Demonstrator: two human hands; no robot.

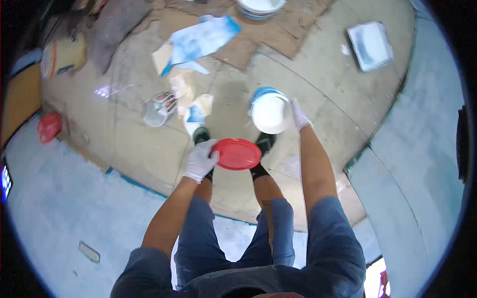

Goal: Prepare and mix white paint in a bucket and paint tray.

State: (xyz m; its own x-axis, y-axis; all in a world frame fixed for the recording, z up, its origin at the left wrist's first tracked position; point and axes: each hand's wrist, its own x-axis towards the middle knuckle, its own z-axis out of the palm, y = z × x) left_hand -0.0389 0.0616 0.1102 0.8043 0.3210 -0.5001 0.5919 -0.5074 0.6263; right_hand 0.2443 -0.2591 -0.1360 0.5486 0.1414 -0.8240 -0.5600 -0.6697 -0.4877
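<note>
My left hand [200, 160], in a white glove, grips the left edge of a round red lid [236, 154] in front of my legs. My right hand [300, 117], gloved too, is at the right rim of a bucket [271, 112] and seems to hold it; its fingers are partly hidden and blurred. The bucket is blue outside and white inside, its mouth tilted toward me, just beyond my right shoe [266, 142]. Whether the white inside is paint or the bare wall, I cannot tell.
A clear plastic tub [158, 109] lies on its side by scraps of paper [194, 118]. Farther off are blue-stained sheeting [203, 40], cardboard [278, 31], a white bucket [261, 7] and a paint tray [370, 45]. At left stand a yellowish bucket [63, 55] and a red bag [49, 127].
</note>
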